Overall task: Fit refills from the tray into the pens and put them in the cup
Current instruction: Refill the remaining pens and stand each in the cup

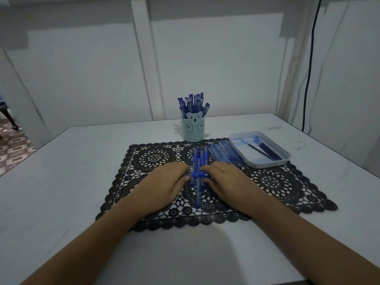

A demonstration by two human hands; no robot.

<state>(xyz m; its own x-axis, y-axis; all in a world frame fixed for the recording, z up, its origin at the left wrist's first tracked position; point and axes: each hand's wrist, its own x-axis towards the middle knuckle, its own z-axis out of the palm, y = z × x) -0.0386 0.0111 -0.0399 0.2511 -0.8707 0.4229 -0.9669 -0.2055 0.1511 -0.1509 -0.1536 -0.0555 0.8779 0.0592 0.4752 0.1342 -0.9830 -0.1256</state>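
on the black lace mat (156, 159), left hand (164, 183) and right hand (231, 182), fingers curled onto a bundle of blue pens (199, 160) from 9 and 3 o'clock, gripping it between them. at 1 o'clock of the bundle, a row of pale pens (223, 150). farther, at 2 o'clock, tray (286, 156) holding dark refills (267, 151). at 12 o'clock, bear cup (194, 130) packed with capped pens (193, 102).

A mat (277, 182) is laid on the table (61, 182). A cup (194, 128) is set at the mat's far edge, with pens (193, 102) stood in it. A tray (285, 156) is placed on the mat's far right corner, with refills (265, 150) lying in it. A row (223, 150) of barrels is laid just left of the tray. At mid-mat, a bundle (198, 173) is gripped between the left hand (164, 182) and the right hand (228, 179).
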